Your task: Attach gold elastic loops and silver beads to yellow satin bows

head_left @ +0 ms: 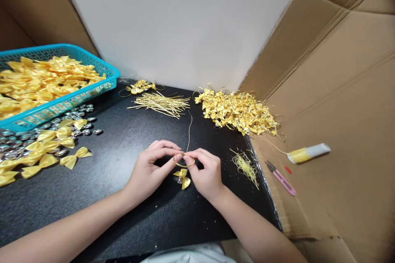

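Over table (115, 139), both hands (149, 168) (205, 172), pinched gold cord (189, 134)

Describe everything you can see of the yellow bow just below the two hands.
The yellow bow is small and looks like glossy satin ribbon, with lobes spreading from a pinched middle. A shiny silver bead shows against it, toward the picture's left. The bow sits askew, just below the gold cord looped between the fingertips of the left hand and right hand. Whether it hangs or rests on the black tabletop cannot be told.
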A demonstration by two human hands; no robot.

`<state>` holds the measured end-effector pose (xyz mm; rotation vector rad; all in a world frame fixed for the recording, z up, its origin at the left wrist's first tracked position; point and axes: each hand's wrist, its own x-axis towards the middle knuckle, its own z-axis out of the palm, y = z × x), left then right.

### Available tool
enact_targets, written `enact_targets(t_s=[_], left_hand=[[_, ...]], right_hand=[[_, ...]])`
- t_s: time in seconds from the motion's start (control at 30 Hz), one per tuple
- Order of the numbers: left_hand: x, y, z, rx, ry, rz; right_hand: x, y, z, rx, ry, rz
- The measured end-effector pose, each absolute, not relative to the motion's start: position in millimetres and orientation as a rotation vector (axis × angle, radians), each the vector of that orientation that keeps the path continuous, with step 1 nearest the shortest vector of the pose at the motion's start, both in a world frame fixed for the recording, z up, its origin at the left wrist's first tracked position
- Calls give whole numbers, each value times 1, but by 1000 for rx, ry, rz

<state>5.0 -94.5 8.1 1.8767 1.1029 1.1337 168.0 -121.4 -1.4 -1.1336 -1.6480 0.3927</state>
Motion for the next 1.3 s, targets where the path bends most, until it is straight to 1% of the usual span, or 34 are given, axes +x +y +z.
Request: enact_targets(t_s=[0.33, 0.57, 0.7, 0.83, 1.07, 1.3], left_hand=[[2, -93, 5, 1994, 1098, 1214], [3, -93, 7, 2027, 1093, 1187], [4, -94, 5, 2016, 1095, 1132], [3, -91, 4, 2071, 1090, 1026], [-4, -79, 5, 2282, 1029, 507], [0, -83, 7, 2281, 996, 396]], right_hand=[[172, -118, -4, -1138, -1660, 359], [171, -119, -4, -1170, -1677, 372], [169, -120, -2, -1186, -1723, 288], [170, -119, -2, -1212, -1736, 226], [173, -117, 2, -1269, -1644, 407], [172, -116, 1, -1301, -1595, 500]])
